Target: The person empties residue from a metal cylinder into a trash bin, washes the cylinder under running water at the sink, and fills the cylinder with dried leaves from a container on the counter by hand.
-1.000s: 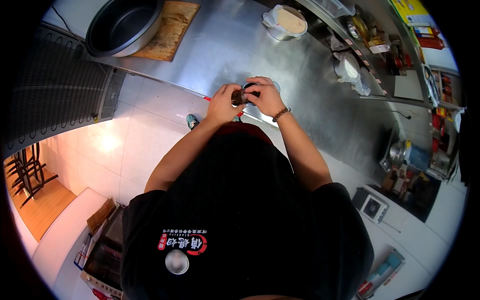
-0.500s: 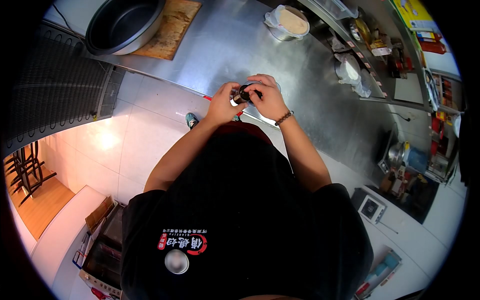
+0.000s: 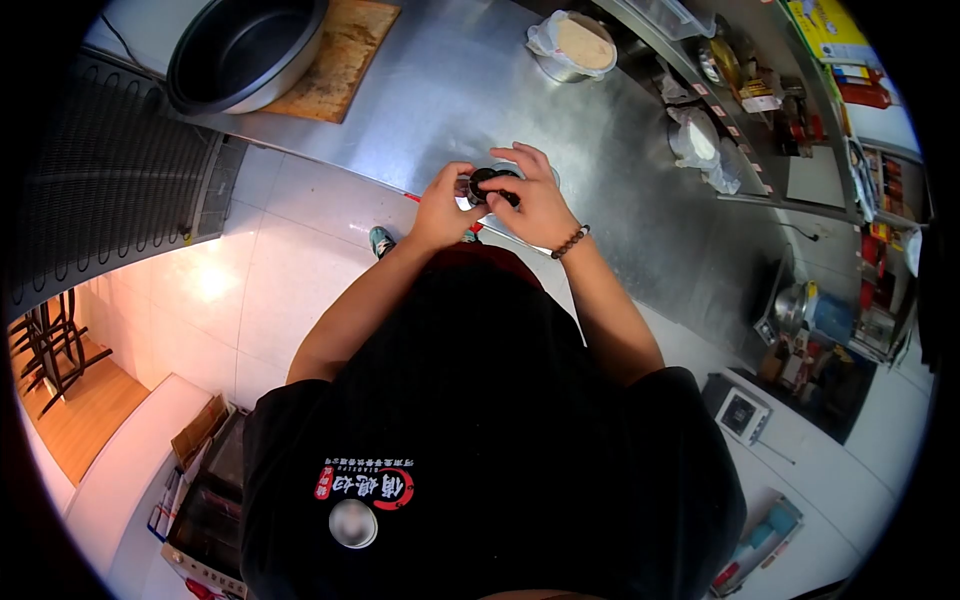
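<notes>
My left hand is wrapped round a small dark jar close to the front edge of the steel counter. My right hand, with a beaded bracelet at the wrist, reaches over from the other side. Its thumb and a finger are at a black round piece on the jar's top, while its upper fingers stretch out. A bowl with a pale rim is partly hidden behind my right hand. Small details between the fingers are hard to make out.
A large black-lined pot overlaps a wooden board at the back left. A plastic-lined tub of pale powder stands at the back. Shelves with goods line the right. A wire rack panel is at the left.
The jar has tipped more upright, so its dark top now faces up. My right hand has shifted slightly, with its upper fingers spread more.
</notes>
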`<action>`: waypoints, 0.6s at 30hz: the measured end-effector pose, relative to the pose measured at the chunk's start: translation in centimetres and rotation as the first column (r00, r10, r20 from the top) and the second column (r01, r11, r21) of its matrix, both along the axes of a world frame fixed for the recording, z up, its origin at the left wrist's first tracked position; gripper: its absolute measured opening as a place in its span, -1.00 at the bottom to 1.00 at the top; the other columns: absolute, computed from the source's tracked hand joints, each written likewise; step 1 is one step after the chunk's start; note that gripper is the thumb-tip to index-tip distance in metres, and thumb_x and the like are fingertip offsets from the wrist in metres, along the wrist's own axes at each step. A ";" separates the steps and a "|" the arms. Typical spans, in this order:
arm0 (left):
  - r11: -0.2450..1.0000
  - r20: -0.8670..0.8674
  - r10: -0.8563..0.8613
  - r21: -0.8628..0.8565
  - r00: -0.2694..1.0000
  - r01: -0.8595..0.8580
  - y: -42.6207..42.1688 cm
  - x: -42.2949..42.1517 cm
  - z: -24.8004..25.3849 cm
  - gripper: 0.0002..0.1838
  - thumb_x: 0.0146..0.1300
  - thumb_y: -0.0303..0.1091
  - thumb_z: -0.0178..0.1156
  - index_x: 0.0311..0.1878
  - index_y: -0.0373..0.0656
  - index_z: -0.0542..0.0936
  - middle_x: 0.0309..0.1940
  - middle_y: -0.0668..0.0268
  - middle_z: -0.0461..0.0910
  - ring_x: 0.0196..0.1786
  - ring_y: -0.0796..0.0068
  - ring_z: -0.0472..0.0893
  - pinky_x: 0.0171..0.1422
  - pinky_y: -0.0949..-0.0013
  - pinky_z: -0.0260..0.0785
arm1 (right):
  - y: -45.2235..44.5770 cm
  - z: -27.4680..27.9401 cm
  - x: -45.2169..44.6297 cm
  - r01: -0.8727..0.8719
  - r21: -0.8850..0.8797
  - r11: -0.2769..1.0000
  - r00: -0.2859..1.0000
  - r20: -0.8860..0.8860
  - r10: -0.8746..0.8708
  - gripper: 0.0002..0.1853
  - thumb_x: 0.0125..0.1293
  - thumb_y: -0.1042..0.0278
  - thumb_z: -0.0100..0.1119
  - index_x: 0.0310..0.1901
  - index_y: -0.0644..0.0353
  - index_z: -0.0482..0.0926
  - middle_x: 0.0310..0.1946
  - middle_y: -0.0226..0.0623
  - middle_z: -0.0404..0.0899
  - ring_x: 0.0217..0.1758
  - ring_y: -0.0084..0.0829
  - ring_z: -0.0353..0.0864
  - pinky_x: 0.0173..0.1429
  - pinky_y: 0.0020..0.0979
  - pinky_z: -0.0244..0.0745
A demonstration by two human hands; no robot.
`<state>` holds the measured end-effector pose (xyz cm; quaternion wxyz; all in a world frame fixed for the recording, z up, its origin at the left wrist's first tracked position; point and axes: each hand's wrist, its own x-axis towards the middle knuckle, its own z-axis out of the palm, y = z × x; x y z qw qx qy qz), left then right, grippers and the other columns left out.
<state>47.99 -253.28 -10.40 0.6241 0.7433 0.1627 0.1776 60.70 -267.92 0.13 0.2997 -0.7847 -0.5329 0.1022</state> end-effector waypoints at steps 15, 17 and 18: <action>0.989 0.110 0.015 0.144 0.994 -0.031 1.0 -0.2 1.9 -0.36 0.13 -0.43 0.67 0.25 -0.22 0.56 0.19 0.12 0.69 0.21 0.20 0.75 0.33 0.20 0.65 | -1.3 -4.1 1.5 0.378 -0.491 0.785 0.922 0.282 -0.267 -0.72 0.26 0.14 0.48 -0.05 0.01 0.91 0.35 -0.16 0.63 0.54 0.02 0.41 0.45 -0.04 0.53; 0.982 0.135 0.020 0.184 0.991 -0.045 1.1 -0.3 2.0 -0.38 0.14 -0.44 0.66 0.24 -0.21 0.57 0.20 0.12 0.69 0.22 0.20 0.75 0.34 0.20 0.65 | -0.9 -5.1 1.5 0.403 -0.558 0.725 0.913 0.300 -0.276 -0.70 0.27 0.11 0.46 -0.05 0.04 0.90 0.33 -0.15 0.65 0.56 0.02 0.39 0.45 -0.04 0.53; 0.983 0.132 0.027 0.174 0.991 -0.050 1.1 -0.2 2.1 -0.38 0.14 -0.44 0.66 0.24 -0.21 0.57 0.19 0.12 0.69 0.21 0.20 0.75 0.34 0.20 0.65 | -0.7 -6.8 2.2 0.341 -0.641 0.688 0.936 0.302 -0.182 -0.66 0.30 0.08 0.44 -0.05 0.13 0.89 0.28 -0.14 0.71 0.56 0.01 0.40 0.45 -0.04 0.52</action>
